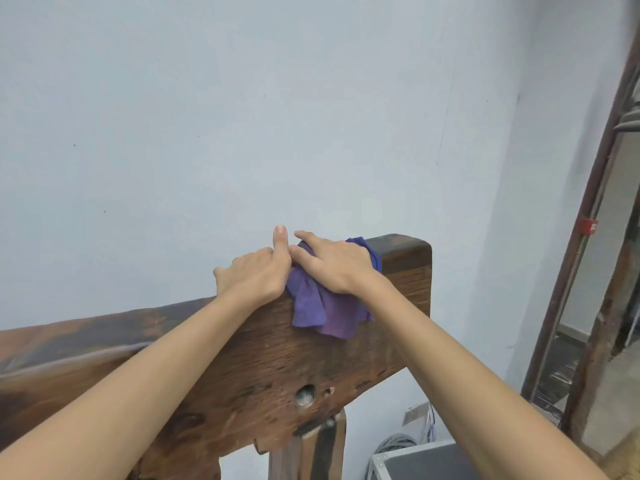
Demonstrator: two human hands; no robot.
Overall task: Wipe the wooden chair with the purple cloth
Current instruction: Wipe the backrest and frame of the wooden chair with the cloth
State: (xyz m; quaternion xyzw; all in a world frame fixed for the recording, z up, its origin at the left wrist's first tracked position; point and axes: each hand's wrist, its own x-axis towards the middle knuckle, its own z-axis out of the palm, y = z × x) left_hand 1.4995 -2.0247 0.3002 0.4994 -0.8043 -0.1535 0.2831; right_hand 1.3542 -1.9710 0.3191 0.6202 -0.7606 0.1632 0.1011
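Observation:
The wooden chair (263, 362) shows its thick dark-brown backrest slab across the lower half of the view, with a knot hole near its bottom edge. The purple cloth (322, 310) is draped over the top edge of the backrest near its right end and hangs down the front face. My right hand (337, 265) lies flat on the cloth, pressing it onto the top edge. My left hand (254, 271) grips the top edge just left of the cloth, thumb raised, its fingers hidden behind the slab.
A pale blue wall (242, 116) stands close behind the chair. A dark wooden door frame (588, 216) runs along the right side. On the floor at lower right are a grey box (422, 462), cables and a floor socket.

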